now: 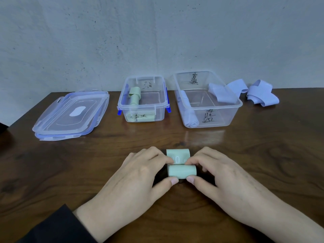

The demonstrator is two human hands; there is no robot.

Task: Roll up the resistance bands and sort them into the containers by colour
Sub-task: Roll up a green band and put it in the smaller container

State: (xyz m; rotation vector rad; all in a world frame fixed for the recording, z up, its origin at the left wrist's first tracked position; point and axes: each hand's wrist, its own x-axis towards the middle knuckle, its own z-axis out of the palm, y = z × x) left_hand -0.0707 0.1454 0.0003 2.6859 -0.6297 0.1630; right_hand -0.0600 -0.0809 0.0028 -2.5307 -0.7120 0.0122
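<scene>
Pinching a half-rolled green band, left hand and right hand clamp its ends.

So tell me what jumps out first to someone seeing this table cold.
Front and centre, the left hand and right hand pinch a half-rolled green band on the dark wooden table. Behind them stand two open clear boxes: the small container holding green rolls and the large container holding lilac ones. Loose lilac bands lie far right, stacked lids far left.

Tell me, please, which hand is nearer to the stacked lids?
Left. The left hand pinches the green band on the side toward the stacked lids; the right hand is across the band.
</scene>
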